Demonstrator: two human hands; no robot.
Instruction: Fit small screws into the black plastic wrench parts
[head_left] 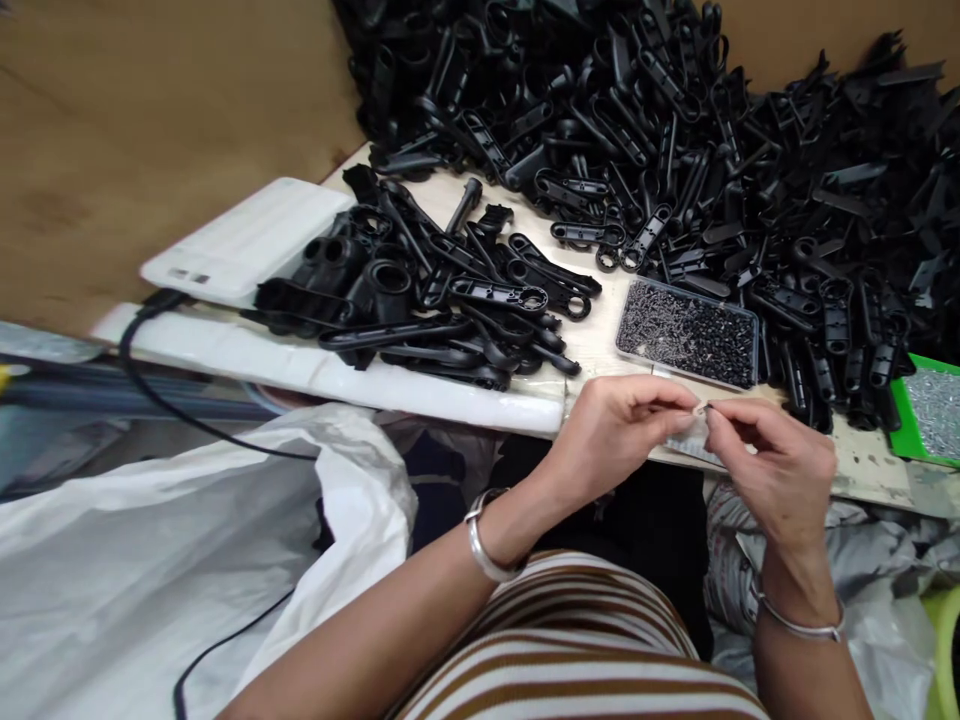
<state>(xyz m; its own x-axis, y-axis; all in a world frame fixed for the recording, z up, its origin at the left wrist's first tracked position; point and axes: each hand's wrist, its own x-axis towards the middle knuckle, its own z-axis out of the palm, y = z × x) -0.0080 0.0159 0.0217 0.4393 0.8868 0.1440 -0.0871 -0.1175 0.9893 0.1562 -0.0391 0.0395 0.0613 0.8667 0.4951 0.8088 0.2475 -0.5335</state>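
My left hand (619, 435) and my right hand (776, 460) meet at the table's front edge, fingertips almost touching. Each hand is closed in a pinch. Between the fingertips is something small, partly pale and partly dark, too tiny to make out. Just beyond them lies a clear box (688, 332) with small grey pieces on its left side and small black pieces on its right. Black plastic handle-like parts (499, 295) lie in a loose heap to the left of the box.
A large pile of black parts (637, 110) covers the back. A white device (247, 240) with a black cable sits left. A green tray (905, 415) of small metallic pieces stands right. A white sack (360, 500) hangs below the table's left part.
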